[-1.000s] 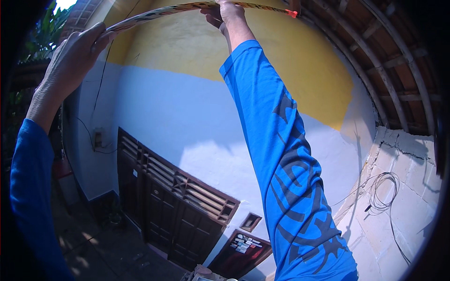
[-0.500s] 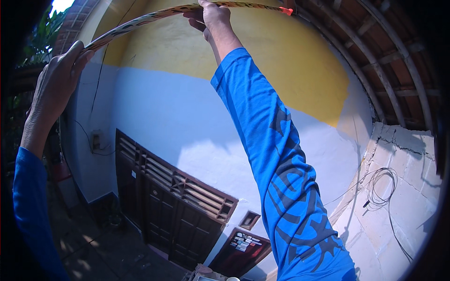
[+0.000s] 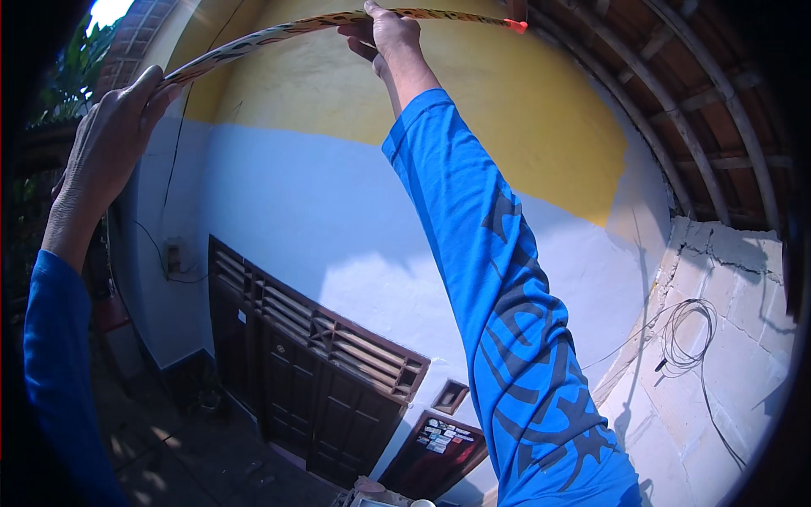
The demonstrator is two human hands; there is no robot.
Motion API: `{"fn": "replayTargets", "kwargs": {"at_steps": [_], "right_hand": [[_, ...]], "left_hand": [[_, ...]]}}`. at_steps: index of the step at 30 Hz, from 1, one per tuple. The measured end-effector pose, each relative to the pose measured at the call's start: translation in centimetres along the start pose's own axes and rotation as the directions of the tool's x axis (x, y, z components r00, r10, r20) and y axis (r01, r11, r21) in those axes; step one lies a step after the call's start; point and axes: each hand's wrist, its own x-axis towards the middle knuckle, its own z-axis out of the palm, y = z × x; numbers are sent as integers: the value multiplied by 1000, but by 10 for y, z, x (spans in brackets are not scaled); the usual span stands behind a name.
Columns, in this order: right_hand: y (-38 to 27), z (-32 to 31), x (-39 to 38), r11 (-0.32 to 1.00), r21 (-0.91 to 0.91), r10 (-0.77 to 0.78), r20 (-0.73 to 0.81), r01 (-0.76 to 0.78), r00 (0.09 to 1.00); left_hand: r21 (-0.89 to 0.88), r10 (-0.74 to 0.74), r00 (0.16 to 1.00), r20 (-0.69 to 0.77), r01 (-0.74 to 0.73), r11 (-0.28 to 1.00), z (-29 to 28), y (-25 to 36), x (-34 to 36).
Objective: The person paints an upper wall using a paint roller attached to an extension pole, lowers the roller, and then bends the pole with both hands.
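A long, slim pole [image 3: 270, 35] with a dark-and-light pattern and an orange-red end piece [image 3: 516, 26] spans the top of the view, seen as a curve. My left hand [image 3: 118, 131] is closed around its left end, thumb along the pole; whatever lies inside that grip is hidden. Farther along, my right hand [image 3: 395, 35] holds the pole near its middle, the thumb on top and some fingers partly loose beneath. Both arms, in blue sleeves, are raised. Behind the pole rises a wall [image 3: 296, 186], yellow above and pale bluish-white below.
Below are dark wooden doors [image 3: 291, 389] with a slatted vent [image 3: 321, 325]. A roof underside with beams [image 3: 676, 101] hangs at the upper right. Coiled wire [image 3: 688, 338] lies against pale blocks at the right. A small red-brown panel [image 3: 431, 465] with stickers is low in the middle.
Both hands have shifted slightly to the right with the pole, the left one also a little upward. The grip on the pole is the same.
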Motion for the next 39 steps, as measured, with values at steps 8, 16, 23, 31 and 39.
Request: {"fn": "replayTargets", "kwargs": {"at_steps": [8,16,23,31,39], "right_hand": [[3,-4,5,1000,-11,-25,52,26,998],[-3,-5,10,1000,-8,0,-5,0,1000],[9,8,0,999,8,52,-6,-52,999],[-6,-13,17,998,-64,23,-1,-23,1000],[0,-10,-3,998,-60,21,-8,-22,1000]], "left_hand": [[-78,-44,993,110,53,996,-3,1,5],[-17,-69,985,157,72,997,-9,10,16],[-85,-58,994,90,65,994,-8,-8,-5],[-40,8,997,78,-4,999,-4,9,15],[-84,-18,998,65,24,996,3,1,-3]]}}
